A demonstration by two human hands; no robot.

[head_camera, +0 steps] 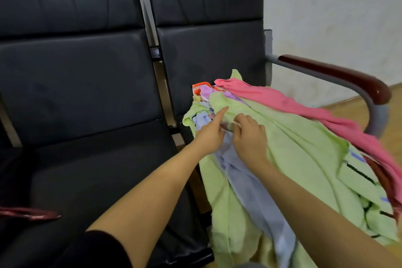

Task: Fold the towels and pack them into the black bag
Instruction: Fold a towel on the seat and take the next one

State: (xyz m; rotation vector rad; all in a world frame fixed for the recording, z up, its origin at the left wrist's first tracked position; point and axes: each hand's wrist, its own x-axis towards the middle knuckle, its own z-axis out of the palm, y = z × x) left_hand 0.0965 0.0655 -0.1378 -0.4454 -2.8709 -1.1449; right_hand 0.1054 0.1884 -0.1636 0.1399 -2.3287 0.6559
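Towels lie heaped on the right seat (208,61). Our right hand (250,135) pinches the green towel (304,148); our left hand (210,135), forefinger straight, touches it just left, gripping nothing we can see.

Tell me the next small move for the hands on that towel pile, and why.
Probably lift the green towel clear of the pile. The right hand already pinches its edge while the left hand points a finger into the heap, and the pink towel and lilac towel lie tangled with it on the seat, all unfolded. The black bag is not in view.
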